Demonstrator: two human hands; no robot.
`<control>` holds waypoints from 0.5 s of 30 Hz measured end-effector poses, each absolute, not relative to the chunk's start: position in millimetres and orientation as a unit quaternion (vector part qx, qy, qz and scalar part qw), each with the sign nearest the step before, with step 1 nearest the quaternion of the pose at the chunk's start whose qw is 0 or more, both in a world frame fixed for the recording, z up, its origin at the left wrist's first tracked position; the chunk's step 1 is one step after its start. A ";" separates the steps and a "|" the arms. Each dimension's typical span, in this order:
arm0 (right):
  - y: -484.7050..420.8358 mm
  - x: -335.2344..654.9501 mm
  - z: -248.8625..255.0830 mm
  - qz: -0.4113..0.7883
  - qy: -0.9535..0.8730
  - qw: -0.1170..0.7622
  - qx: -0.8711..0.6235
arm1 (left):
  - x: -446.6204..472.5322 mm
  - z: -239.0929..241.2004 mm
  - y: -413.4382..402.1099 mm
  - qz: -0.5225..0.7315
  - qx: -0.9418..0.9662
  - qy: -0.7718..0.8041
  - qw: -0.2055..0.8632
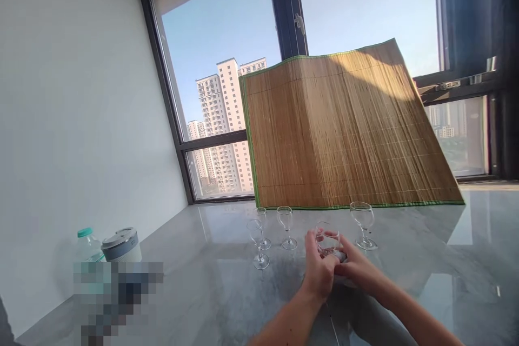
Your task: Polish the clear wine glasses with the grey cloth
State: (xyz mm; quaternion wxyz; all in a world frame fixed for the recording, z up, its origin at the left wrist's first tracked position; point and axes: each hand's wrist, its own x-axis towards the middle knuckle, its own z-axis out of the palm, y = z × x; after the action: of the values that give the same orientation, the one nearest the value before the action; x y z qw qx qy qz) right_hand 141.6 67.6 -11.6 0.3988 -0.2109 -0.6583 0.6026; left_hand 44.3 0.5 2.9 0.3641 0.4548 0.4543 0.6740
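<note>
Between my two hands is a clear stemmed glass (327, 237), its bowl showing above my fingers; its stem and base are hidden. My left hand (318, 270) is closed around the near left side of it. From the right, my right hand (353, 264) grips the same glass, thumbs close together. Something greyish shows between the thumbs, too small to make out. A similar stemmed glass (364, 221) stands upright just beyond my right hand. Left of my hands, another glass (286, 223) stands upright, with a front glass (256, 235) and a partly overlapped glass (264, 227) farther left.
The glossy grey marble-like surface (203, 303) carries everything. A green-edged woven straw mat (324, 135) leans against the window behind the glasses. At the left are a lidded cup (121, 246) and a teal-capped bottle (87, 246), near a pixelated patch and the white wall (81, 92).
</note>
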 end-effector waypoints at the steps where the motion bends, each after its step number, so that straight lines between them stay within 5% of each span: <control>1: 69.3 141.4 -12.5 0.611 -0.648 0.400 -0.215 | 44.3 4.0 -0.6 0.671 0.454 0.455 0.370; 10: 68.0 142.7 -11.4 0.645 -0.602 0.413 -0.228 | 44.1 0.2 -0.5 0.631 0.492 0.484 0.354; 15: 69.0 140.8 -16.3 0.629 -0.590 0.436 -0.256 | 43.1 1.0 -5.1 0.615 0.577 0.527 0.101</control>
State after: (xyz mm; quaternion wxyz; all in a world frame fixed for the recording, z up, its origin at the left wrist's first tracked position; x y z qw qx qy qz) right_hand 140.8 69.0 -16.3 0.4364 -0.2560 -0.5899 0.6293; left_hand 43.1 -5.1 1.0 0.1010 0.5775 0.5270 0.6152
